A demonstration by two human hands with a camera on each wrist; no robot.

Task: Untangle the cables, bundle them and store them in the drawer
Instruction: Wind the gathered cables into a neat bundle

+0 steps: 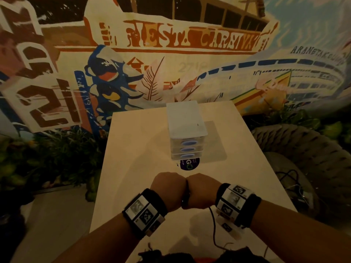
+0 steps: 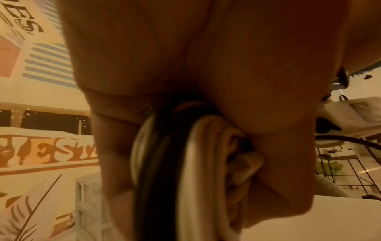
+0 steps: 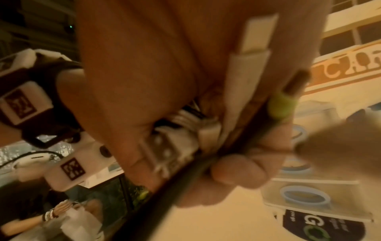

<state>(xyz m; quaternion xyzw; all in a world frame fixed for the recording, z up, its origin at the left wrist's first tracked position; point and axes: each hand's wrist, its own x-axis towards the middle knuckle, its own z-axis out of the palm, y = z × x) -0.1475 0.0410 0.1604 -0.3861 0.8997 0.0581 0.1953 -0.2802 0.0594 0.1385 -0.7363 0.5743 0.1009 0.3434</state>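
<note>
My two hands meet fist to fist above the near middle of the pale table [image 1: 133,149]. My left hand [image 1: 168,186] is curled round a bundle of cables [image 2: 185,163], white and black loops pressed into the palm. My right hand [image 1: 202,188] grips the same bundle's ends: white plugs [image 3: 247,68], a white connector [image 3: 175,146], a green-tipped plug [image 3: 282,106] and a black cable [image 3: 185,176]. A thin black cable [image 1: 213,228] trails down from the right wrist. The small white drawer unit [image 1: 187,133] with blue oval handles stands just beyond the hands, all drawers closed.
A dark round sticker [image 1: 189,164] lies on the table in front of the drawer unit. A painted mural fills the wall behind. Plants sit at the left, a woven dark chair [image 1: 296,152] with loose wires at the right.
</note>
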